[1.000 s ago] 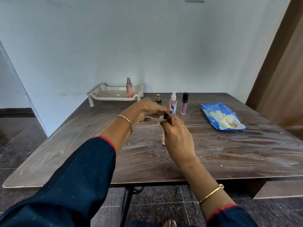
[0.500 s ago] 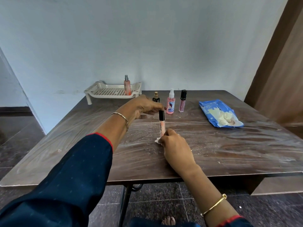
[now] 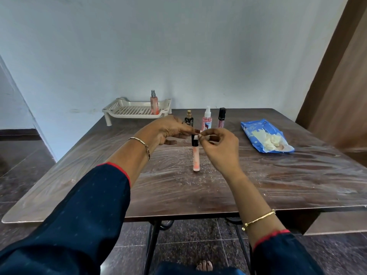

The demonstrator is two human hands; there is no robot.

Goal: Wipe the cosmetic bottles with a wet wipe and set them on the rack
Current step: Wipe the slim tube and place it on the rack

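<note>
Cosmetic bottle (image 3: 195, 155), slim and clear with peach-pink contents and a black cap, stands upright near the middle of the bench (image 3: 278, 185). Its base looks to rest on the surface. Both hands meet at its cap. The left hand (image 3: 168, 130) reaches in from the left and pinches the top of the cap between thumb and fingertips. The right hand (image 3: 220, 145) comes in from the right. Its thumb and forefinger pinch a small scrap of white wet wipe (image 3: 196, 137) against the side of the cap, and its other fingers are loosely curled. Both arms are in dark blue sleeves (image 3: 79, 215) edged in red.

Just behind the hands, three more bottles stand in a row on the bench. From left to right they are a small dark perfume bottle (image 3: 188, 120) with a gold top, its lower part hidden by the left hand, then a pink spray bottle (image 3: 206, 121) with a white nozzle, then a lip gloss tube (image 3: 221, 117) with a black cap. To the right of them lies an open blue wipe pack (image 3: 256, 132), with crumpled white wipes showing. At the far left corner of the bench sits a cream slotted rack (image 3: 127, 111), and a silver-topped bottle (image 3: 154, 102) of pink liquid stands at its right end. The brown bench top is streaked with pale smears. A pale blue wall (image 3: 178, 46) rises behind it, and dark floor tiles (image 3: 188, 239) show below.
</note>
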